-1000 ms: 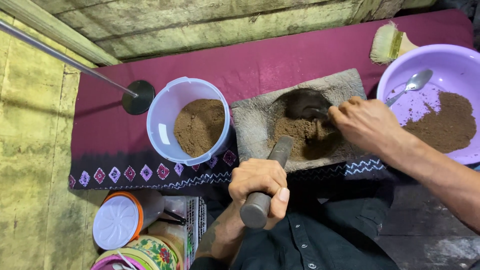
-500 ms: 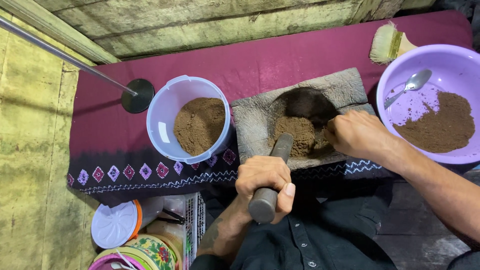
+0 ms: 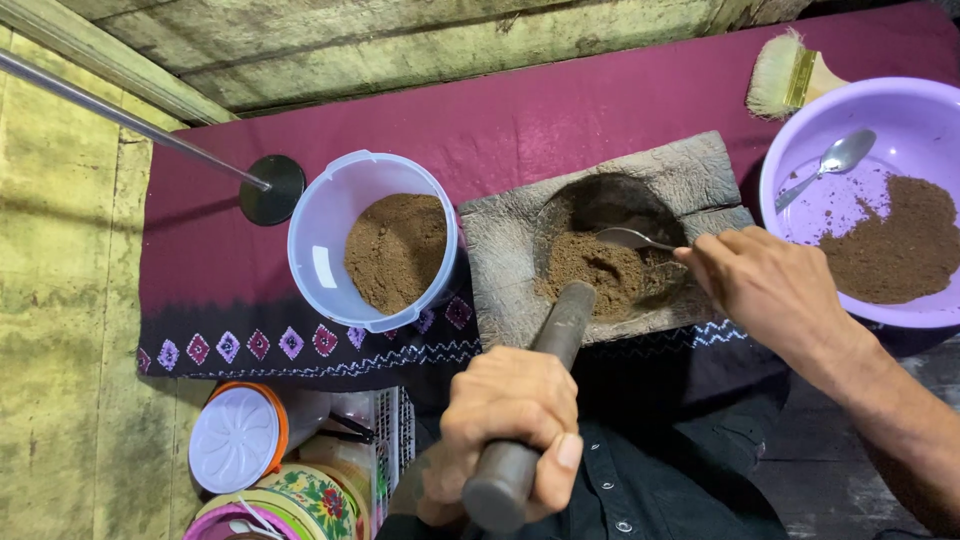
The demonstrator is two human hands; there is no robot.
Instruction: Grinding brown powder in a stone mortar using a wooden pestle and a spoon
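**Pestle parked, spoon working in the mortar**

At bottom centre our left hand (image 3: 510, 425) is clenched round the dark pestle (image 3: 535, 400), its tip resting on the rim of the stone mortar (image 3: 520, 250), seemingly to free the hollow. Our right hand (image 3: 770, 285) pinches a spoon (image 3: 630, 238) whose bowl lies on the brown powder (image 3: 600, 275) mid-frame. The white tub (image 3: 330, 270) and purple basin (image 3: 900, 120) flank it within reach.

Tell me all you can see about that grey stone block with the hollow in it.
The stone mortar is a rough, grey, roughly rectangular block lying flat on the maroon cloth, beside the white tub. Its round hollow holds brown powder. A dark pestle, gripped by the left hand, leans into the hollow. The right hand holds a spoon over the powder.
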